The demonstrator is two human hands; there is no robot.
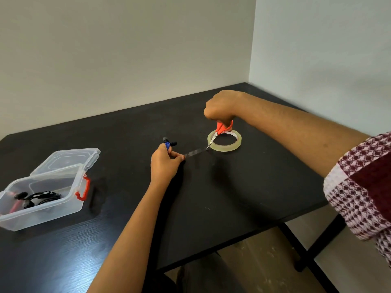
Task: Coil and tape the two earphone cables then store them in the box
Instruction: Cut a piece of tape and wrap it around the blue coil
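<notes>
Head view of a black table (232, 197). Nearest, at left, a clear plastic box (40, 210) with red latch stands open, lid (69, 159) tipped back; 1 coiled black earphone cable (42, 197) lies inside. Farther in, left hand (165, 163) pinches the end of a clear tape strip (194, 153) and grips the 2nd earphone (168, 143), blue and black. Beyond, right hand (221, 108), fingers curled tight around orange scissors (220, 132), sets the blade tips on the strip beside the tape roll (224, 141).
</notes>
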